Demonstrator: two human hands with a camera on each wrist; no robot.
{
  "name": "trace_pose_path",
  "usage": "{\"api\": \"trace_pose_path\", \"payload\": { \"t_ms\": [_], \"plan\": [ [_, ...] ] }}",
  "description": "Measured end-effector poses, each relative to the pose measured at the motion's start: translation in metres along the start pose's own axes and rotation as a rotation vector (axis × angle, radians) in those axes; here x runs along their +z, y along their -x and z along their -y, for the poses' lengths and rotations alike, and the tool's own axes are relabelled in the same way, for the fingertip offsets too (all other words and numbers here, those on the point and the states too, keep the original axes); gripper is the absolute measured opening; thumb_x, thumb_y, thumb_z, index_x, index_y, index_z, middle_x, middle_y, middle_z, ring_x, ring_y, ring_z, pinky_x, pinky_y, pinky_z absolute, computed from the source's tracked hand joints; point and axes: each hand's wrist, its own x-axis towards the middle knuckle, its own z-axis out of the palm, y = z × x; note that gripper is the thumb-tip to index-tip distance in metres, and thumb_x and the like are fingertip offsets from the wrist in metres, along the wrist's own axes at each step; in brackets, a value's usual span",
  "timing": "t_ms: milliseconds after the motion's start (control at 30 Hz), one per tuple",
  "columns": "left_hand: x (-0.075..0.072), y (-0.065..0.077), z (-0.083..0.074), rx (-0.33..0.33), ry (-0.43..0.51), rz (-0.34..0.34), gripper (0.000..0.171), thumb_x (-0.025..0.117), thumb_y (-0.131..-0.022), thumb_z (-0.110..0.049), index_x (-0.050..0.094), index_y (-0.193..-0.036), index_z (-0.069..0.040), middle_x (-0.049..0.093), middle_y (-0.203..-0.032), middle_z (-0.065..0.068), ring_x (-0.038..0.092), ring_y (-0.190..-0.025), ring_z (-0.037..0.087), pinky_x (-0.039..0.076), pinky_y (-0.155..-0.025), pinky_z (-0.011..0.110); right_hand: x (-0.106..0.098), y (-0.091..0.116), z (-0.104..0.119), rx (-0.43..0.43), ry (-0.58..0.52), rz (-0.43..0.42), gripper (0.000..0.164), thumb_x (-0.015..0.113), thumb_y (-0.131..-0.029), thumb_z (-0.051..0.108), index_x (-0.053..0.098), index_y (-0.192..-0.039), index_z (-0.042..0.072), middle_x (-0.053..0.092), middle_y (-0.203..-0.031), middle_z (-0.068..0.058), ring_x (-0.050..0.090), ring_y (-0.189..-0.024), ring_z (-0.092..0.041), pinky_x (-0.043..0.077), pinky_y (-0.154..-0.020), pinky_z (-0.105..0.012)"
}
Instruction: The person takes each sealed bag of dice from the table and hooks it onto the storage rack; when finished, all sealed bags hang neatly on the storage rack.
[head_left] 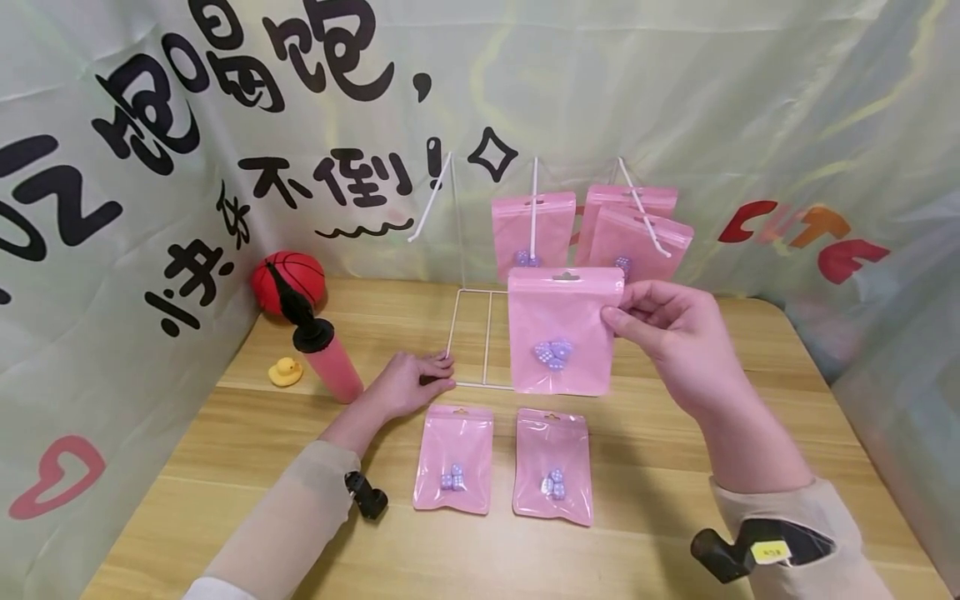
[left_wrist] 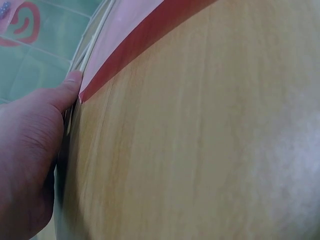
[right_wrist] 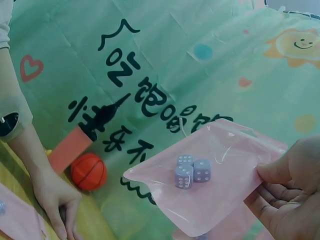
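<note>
My right hand (head_left: 678,342) pinches the side edge of a pink zip bag (head_left: 562,312) between thumb and fingers. The bag hangs upright in front of a white wire rack (head_left: 487,333), and lilac dice (right_wrist: 192,171) show through its film. On the rack, a pink bag (head_left: 517,218) hangs from the middle prong and two overlap at the right prong (head_left: 645,208); the left prong (head_left: 431,200) is bare. With thumb and fingers, my left hand (head_left: 408,383) holds the front left corner of the rack's base. Its thumb (left_wrist: 74,80) lies against the wire.
Two more pink bags with dice, one left (head_left: 453,450) and one right (head_left: 553,458), lie flat before the rack. Left of it stand a pink hand pump (head_left: 330,358), a yellow toy duck (head_left: 286,372) and a red ball (head_left: 303,279). A printed cloth (head_left: 375,242) encloses the wooden table (head_left: 637,533).
</note>
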Motion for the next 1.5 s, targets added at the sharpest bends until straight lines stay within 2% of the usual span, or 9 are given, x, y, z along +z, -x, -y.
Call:
{"api": "trace_pose_path", "payload": {
  "t_ms": [300,567,767,1133,1500],
  "plan": [
    [-0.001,0.000,-0.001,-0.003,0.003,-0.001,0.030,0.080,-0.098,-0.024,0.078,-0.123,-0.008,0.066,-0.138,0.005,0.056,-0.138,0.020,0.040,-0.118,0.040,0.022,-0.015,-0.002,0.021,-0.048,-0.012,0.014,0.074,-0.098,-0.003,0.068,-0.104,-0.014,0.072,-0.088,-0.010,0.069,-0.079,-0.015,0.061,-0.079,-0.024],
    [0.001,0.000,0.000,-0.005,-0.012,-0.003,0.030,0.080,-0.098,-0.025,0.078,-0.123,-0.008,0.066,-0.138,0.004,0.055,-0.139,0.022,0.038,-0.120,0.041,0.033,-0.025,-0.010,0.025,-0.044,-0.025,0.013,0.073,-0.097,-0.005,0.066,-0.103,-0.015,0.070,-0.085,-0.006,0.066,-0.077,-0.014,0.061,-0.076,-0.023],
    [0.000,0.000,0.000,-0.019,-0.010,0.004,0.031,0.080,-0.098,-0.026,0.078,-0.124,-0.009,0.066,-0.139,0.003,0.054,-0.139,0.020,0.038,-0.119,0.040,0.035,-0.031,-0.017,0.017,-0.021,-0.045,0.015,0.073,-0.098,-0.004,0.066,-0.103,-0.016,0.069,-0.085,-0.005,0.064,-0.077,-0.012,0.059,-0.075,-0.022],
    [0.000,0.000,-0.002,-0.030,0.001,0.018,0.031,0.079,-0.099,-0.027,0.078,-0.125,-0.009,0.065,-0.140,0.004,0.053,-0.141,0.020,0.038,-0.119,0.040,0.035,-0.041,-0.025,0.065,0.028,-0.076,0.017,0.071,-0.101,0.002,0.067,-0.108,-0.014,0.069,-0.091,-0.008,0.065,-0.082,-0.016,0.060,-0.079,-0.024],
    [0.000,0.001,-0.003,-0.027,-0.004,0.006,0.031,0.080,-0.099,-0.026,0.078,-0.124,-0.009,0.066,-0.139,0.003,0.054,-0.139,0.018,0.039,-0.118,0.040,0.039,-0.057,-0.031,0.051,0.060,-0.162,0.017,0.071,-0.101,0.002,0.067,-0.109,-0.013,0.071,-0.093,-0.009,0.067,-0.084,-0.016,0.059,-0.079,-0.023]
  ]
}}
